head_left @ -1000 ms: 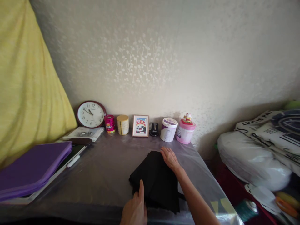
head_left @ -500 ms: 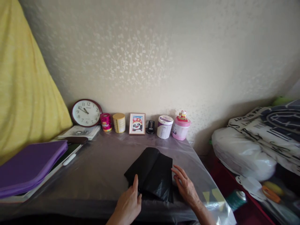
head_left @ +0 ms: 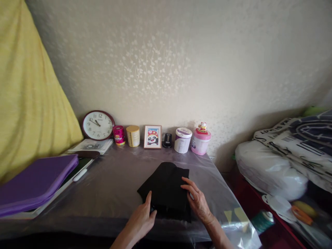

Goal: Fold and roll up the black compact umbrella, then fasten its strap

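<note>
On the table lies a black folded sheet (head_left: 166,183), thin and slightly glossy, perhaps plastic. My left hand (head_left: 140,218) is at its lower left edge, index finger stretched along it and the other fingers curled. Between that thumb and index finger shows a small dark, shiny thing (head_left: 152,208); I cannot make out what it is. My right hand (head_left: 197,200) rests on the sheet's right edge, fingers apart and lightly bent, fingertips on the surface.
A wall clock (head_left: 98,125), a pink can (head_left: 118,135), a yellow-lidded jar (head_left: 133,136), a picture frame (head_left: 153,137) and two tubs (head_left: 183,140) line the wall. Purple folded cloth (head_left: 38,180) lies at left. Bagged bedding (head_left: 269,169) is piled beyond the table's right edge.
My right hand has moved left from beside the sheet onto its right part. That part now lies flatter and its crease shows less. My left hand has barely shifted.
</note>
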Demonstrator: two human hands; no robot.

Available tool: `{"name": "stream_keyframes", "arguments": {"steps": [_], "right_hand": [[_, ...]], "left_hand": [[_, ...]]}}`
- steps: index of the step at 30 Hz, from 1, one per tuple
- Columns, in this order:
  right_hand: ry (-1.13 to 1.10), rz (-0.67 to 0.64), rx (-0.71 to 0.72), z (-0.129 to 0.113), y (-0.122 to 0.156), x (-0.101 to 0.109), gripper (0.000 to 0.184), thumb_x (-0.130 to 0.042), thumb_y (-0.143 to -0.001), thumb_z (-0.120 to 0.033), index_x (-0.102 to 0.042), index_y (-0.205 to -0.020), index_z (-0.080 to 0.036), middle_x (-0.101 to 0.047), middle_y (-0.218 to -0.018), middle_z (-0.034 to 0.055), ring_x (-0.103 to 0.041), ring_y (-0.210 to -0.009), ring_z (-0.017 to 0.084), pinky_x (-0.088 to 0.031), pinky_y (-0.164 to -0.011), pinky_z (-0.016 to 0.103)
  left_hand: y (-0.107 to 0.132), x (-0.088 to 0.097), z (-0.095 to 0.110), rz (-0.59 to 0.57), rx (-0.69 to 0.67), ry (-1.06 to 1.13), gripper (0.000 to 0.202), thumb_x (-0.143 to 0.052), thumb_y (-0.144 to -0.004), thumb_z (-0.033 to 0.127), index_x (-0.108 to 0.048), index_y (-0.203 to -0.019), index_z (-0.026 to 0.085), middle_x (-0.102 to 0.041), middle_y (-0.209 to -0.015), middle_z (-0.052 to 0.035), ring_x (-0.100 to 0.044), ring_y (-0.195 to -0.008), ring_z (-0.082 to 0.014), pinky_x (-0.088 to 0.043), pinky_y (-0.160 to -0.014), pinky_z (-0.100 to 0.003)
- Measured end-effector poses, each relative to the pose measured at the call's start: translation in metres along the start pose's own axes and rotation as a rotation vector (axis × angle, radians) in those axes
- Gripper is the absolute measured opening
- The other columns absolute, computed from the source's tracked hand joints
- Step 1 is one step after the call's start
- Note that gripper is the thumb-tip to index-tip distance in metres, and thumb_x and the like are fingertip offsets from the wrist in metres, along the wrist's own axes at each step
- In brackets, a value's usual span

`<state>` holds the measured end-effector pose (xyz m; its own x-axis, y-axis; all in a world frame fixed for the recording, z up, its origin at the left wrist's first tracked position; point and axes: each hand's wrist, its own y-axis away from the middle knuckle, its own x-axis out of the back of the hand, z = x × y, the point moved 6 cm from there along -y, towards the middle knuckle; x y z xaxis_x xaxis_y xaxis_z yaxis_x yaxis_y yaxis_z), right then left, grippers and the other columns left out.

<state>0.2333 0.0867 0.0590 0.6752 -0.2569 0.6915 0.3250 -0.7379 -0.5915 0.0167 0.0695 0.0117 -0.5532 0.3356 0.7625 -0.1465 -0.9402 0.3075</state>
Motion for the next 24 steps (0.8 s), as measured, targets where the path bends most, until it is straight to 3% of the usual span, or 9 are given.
{"name": "stream_keyframes", "arguments": {"steps": [5, 10, 14, 18, 24], "right_hand": [[-0.065, 0.052, 0.028, -0.008, -0.032, -0.006, 0.026, -0.037, -0.085, -0.014, -0.054, -0.103, -0.023, -0.049, -0.123, 0.0074, -0.05, -0.11, 0.016, -0.043, -0.091, 0.032], [-0.119, 0.08, 0.083, -0.023, -0.072, -0.025, 0.023, -0.038, -0.087, -0.016, -0.054, -0.102, -0.022, -0.051, -0.118, 0.0064, -0.05, -0.107, 0.014, -0.042, -0.091, 0.029], [-0.087, 0.046, 0.116, -0.033, -0.099, -0.047, 0.022, -0.037, -0.088, -0.019, -0.055, -0.101, -0.022, -0.052, -0.116, 0.0063, -0.052, -0.104, 0.014, -0.042, -0.091, 0.028], [0.008, 0.002, 0.104, -0.034, -0.112, -0.07, 0.023, -0.035, -0.089, -0.019, -0.055, -0.1, -0.022, -0.051, -0.117, 0.0053, -0.053, -0.102, 0.014, -0.044, -0.088, 0.027], [0.142, -0.135, 0.131, -0.027, -0.11, -0.103, 0.022, -0.037, -0.088, -0.019, -0.056, -0.098, -0.023, -0.053, -0.115, 0.0042, -0.056, -0.095, 0.013, -0.046, -0.083, 0.024]], "left_hand": [[-0.003, -0.004, -0.003, -0.095, 0.001, 0.171, 0.064, -0.03, -0.085, 0.032, 0.004, -0.138, 0.018, -0.064, -0.075, -0.0052, -0.053, -0.039, -0.0102, -0.041, -0.041, -0.02], [-0.005, -0.003, -0.005, -0.104, -0.03, 0.226, 0.064, -0.031, -0.084, 0.031, 0.003, -0.137, 0.018, -0.065, -0.082, -0.0063, -0.052, -0.037, -0.0086, -0.04, -0.039, -0.019], [-0.005, 0.001, -0.002, -0.081, -0.052, 0.125, 0.063, -0.031, -0.084, 0.03, -0.001, -0.138, 0.017, -0.066, -0.085, -0.0073, -0.059, -0.047, -0.0119, -0.043, -0.048, -0.021], [-0.005, 0.004, 0.0, 0.029, -0.055, -0.106, 0.064, -0.038, -0.082, 0.029, -0.011, -0.138, 0.012, -0.065, -0.095, -0.0123, -0.063, -0.082, -0.0194, -0.043, -0.072, -0.027], [-0.003, -0.004, 0.004, 0.075, -0.077, -0.265, 0.061, -0.036, -0.082, 0.024, -0.014, -0.137, 0.008, -0.065, -0.093, -0.0135, -0.062, -0.085, -0.0231, -0.041, -0.07, -0.03]]}}
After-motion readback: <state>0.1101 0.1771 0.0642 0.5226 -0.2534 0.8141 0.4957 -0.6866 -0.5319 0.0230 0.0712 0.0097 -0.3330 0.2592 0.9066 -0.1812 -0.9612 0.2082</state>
